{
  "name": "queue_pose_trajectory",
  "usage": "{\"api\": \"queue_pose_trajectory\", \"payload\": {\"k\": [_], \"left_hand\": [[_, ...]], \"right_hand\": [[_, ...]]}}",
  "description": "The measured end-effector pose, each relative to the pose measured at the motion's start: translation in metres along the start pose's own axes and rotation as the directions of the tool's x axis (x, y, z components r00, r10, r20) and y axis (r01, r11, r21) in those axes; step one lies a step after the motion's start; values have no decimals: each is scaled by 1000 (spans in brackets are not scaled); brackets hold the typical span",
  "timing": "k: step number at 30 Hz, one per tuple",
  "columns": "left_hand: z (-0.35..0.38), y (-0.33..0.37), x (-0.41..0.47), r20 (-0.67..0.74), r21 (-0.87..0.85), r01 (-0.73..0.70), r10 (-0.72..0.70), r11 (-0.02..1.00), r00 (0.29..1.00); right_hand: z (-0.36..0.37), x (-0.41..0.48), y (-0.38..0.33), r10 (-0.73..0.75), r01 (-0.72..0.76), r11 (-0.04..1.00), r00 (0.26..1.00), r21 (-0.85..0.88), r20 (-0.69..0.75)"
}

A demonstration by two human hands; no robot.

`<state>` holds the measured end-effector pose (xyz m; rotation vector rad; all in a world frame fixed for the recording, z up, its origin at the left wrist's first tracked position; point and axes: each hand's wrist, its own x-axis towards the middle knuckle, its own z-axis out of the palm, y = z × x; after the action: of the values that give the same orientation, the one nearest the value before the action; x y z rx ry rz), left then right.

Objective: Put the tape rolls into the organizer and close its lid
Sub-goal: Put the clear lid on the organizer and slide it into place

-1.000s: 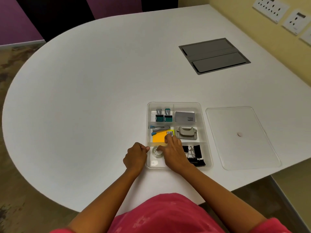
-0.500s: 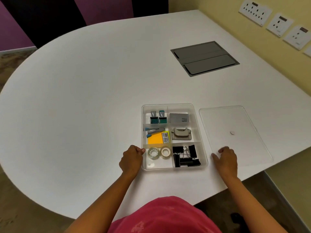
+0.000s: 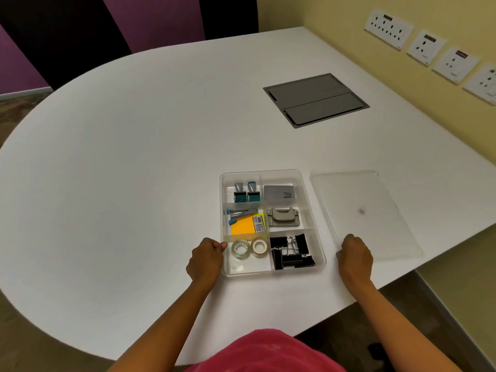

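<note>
— Both tape rolls were in when I checked: the clear tape roll (image 3: 240, 249) and the white tape roll (image 3: 259, 247) sat side by side, flat, in the near-left compartment of the organizer (image 3: 306, 183).

— So the loading was done?

— As far as I could judge, yes. I saw no other roll out on the table (image 3: 134, 183). What was left was the lid (image 3: 375, 189), which lay flat on the table just right of the organizer, apart from it, with nothing covering the compartments.

— And your hands?

— My left hand (image 3: 205, 260) was curled into a loose fist against the organizer's near-left wall, thumb at the rim, steadying it rather than gripping anything I could make out. My right hand (image 3: 354, 255) rested at the lid's near-left corner, fingers bent down onto its edge. Whether it had actually pinched the lid or only touched it, I couldn't tell; the plastic was clear and the fingertips were hidden.

— What remained, then?

— By my reckoning, one step: lift the lid, carry it left over the organizer, and seat it squarely on the rim.
</note>
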<state>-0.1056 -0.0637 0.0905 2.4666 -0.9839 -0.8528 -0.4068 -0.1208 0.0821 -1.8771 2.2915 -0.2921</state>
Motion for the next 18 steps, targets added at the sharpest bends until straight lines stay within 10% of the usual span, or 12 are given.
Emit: {"api": "queue_pose_trajectory", "payload": {"k": [11,18], "left_hand": [[-4,-8,-2,16,-269,-82,89,960,996],[-20,1,-13,42,-502,-110,151,858,988]], "right_hand": [[-89,-19,-62,-191,328,904,883,272,-429],[-136,-42,-109,1,161,420,984,893,-178]]}}
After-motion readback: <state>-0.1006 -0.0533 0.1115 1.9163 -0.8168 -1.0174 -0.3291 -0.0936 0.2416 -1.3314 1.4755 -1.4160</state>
